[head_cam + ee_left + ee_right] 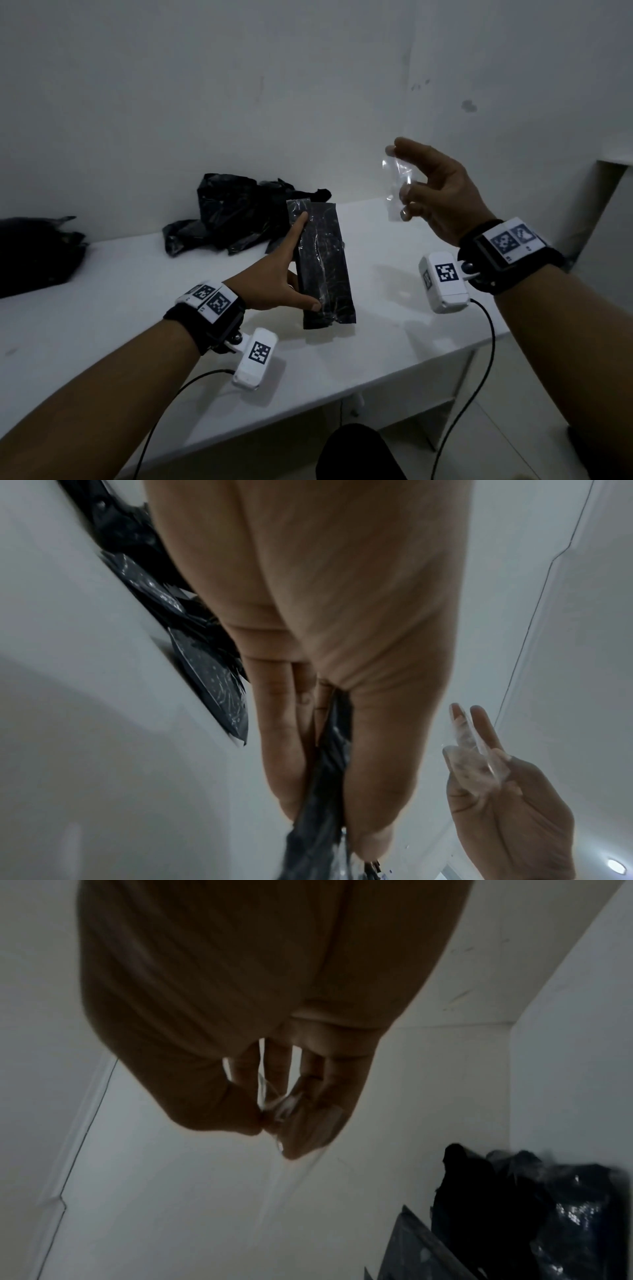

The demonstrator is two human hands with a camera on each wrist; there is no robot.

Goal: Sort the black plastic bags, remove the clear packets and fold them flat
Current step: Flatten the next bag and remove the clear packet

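The right hand [442, 192] is lifted above the bench [137, 308] and pinches a clear packet [397, 185] between the thumb and the fingertips, so its grip is closed on this thin film only at the upper corner and at the lower edge. The left hand [274, 274] holds a long flat black bag pack [323, 263], with the thumb on the front near its lower end and the index finger stretched along its left side; the pack stands tilted, and I cannot tell if its lower end touches the bench. Behind it, against the wall, lies a crumpled heap of black bags [233, 212], and a second dark heap [34, 253] is at the far left of the bench. The first risk, in my judgement, is the packet: it is light and slippery, and a weak pinch or a fast movement of the hand could let it fall off the bench edge to the floor, which is close on the right. The second risk is the pack: only one hand supports it, mostly from one side, so it could slide out of the fingers or bend in the middle and lose its flat shape. Also the loose heap is just behind the pack, and putting the pack down carelessly could mix sorted bags with unsorted ones.
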